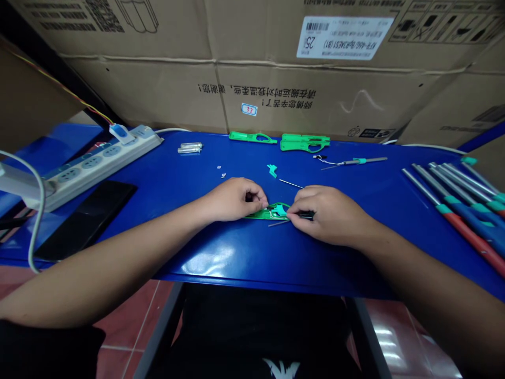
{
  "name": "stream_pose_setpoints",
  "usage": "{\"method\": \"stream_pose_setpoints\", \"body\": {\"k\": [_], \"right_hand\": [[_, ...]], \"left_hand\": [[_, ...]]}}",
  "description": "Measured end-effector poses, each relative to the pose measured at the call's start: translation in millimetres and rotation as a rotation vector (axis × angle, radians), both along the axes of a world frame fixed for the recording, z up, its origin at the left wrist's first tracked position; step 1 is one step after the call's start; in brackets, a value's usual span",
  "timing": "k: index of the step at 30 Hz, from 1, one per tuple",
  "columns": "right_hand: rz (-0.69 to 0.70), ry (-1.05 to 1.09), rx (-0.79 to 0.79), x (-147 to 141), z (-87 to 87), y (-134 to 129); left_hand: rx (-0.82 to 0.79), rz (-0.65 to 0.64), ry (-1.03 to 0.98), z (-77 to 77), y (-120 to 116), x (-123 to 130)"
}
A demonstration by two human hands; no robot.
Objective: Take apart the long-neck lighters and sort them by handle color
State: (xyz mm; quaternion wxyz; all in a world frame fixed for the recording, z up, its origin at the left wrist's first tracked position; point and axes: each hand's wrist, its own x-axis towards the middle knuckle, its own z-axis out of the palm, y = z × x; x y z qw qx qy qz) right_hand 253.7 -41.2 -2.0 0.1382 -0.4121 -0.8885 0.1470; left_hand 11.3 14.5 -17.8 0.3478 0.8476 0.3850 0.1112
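The left hand (234, 200) is curling closed over one end of a green plastic gun-shaped shell (260, 214), which is lying near the middle of the blue desk (197, 252), between both hands. The right hand (329, 216) is also closed, its fingers pinching the shell's other end just beside a small black-handled tool (306, 215). A cyan insert (281, 210) is sitting inside the shell. Farther away, a loose cyan piece (272, 170) and a thin metal pin (291, 183) are lying nearby, more green shell pieces (303, 142) are resting along the far edge, a power strip (102, 163) is lying at left, and long blue-and-red handled rods (457, 210) are lying at right.
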Motion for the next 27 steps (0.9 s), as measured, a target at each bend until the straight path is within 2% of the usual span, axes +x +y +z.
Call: {"method": "stream_pose_setpoints", "body": {"k": [17,24,27], "right_hand": [[0.002,-0.072,-0.046,-4.4,6.5,-3.0],[0.045,-0.093,-0.074,-2.3,9.1,0.0],[0.024,-0.085,-0.098,-0.4,9.9,0.9]], "left_hand": [[0.286,-0.137,0.156,6.9,-8.8,4.3],[0.25,-0.14,0.124,6.1,-6.7,3.7],[0.211,-0.135,0.104,4.0,-3.9,2.8]]}}
